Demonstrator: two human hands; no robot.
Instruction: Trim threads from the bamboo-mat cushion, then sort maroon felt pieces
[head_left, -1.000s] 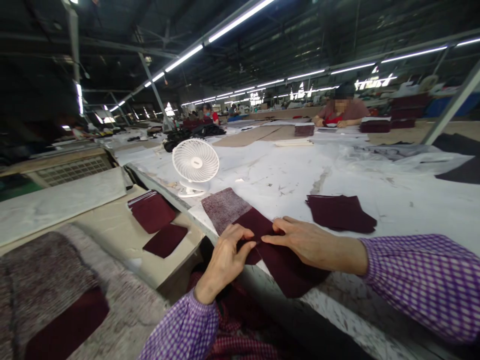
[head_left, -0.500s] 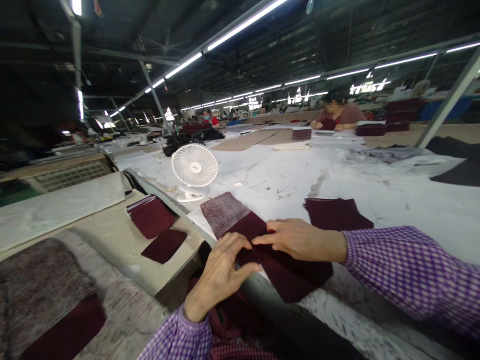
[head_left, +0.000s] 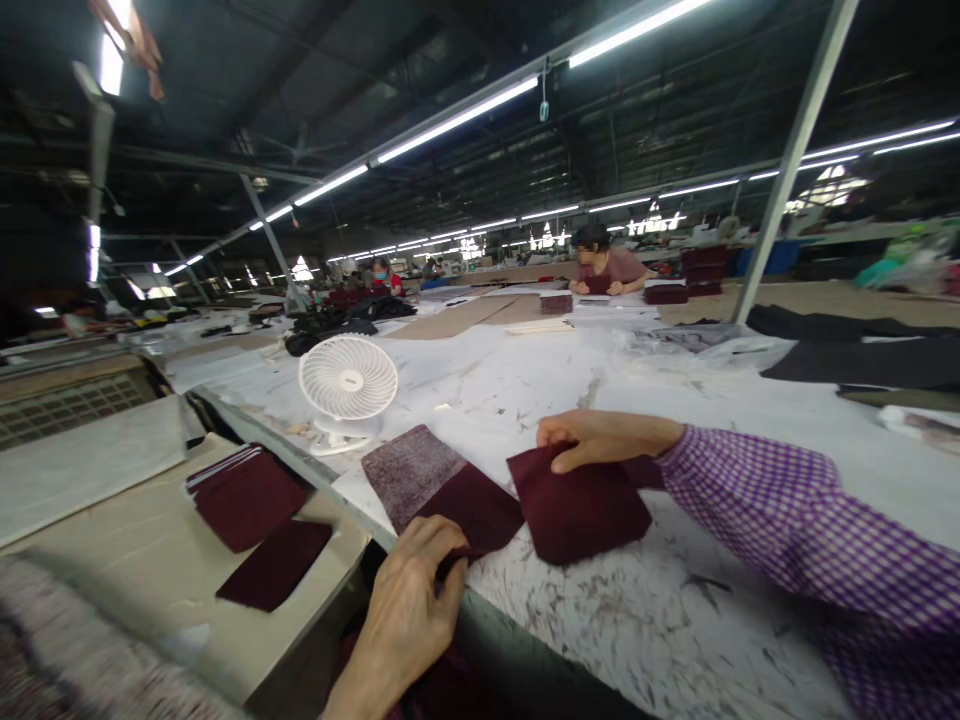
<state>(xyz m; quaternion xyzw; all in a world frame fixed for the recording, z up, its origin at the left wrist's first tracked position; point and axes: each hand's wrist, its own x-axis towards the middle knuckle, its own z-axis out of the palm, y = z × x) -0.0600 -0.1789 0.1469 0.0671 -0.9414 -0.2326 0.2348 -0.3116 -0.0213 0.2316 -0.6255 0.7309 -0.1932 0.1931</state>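
The left hand and right hand are held apart.
Fingers are curled on both; the right thumb is closed toward its fingers.

Garment workshop: long worktable, stacked fabric pieces, strip lights.

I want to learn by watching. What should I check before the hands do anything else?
1. Right hand has its piece: ok, thumb in front.
2. Left hand is at the cloth: ok, at its near corner.
3. Piece and cloth are apart: cannot tell, their edges nearly meet.
4. Fan is away from both hands: ok.
5. Fan is off: cannot tell from a still picture.
6. Stack has even edges: not ok, they are spread out.
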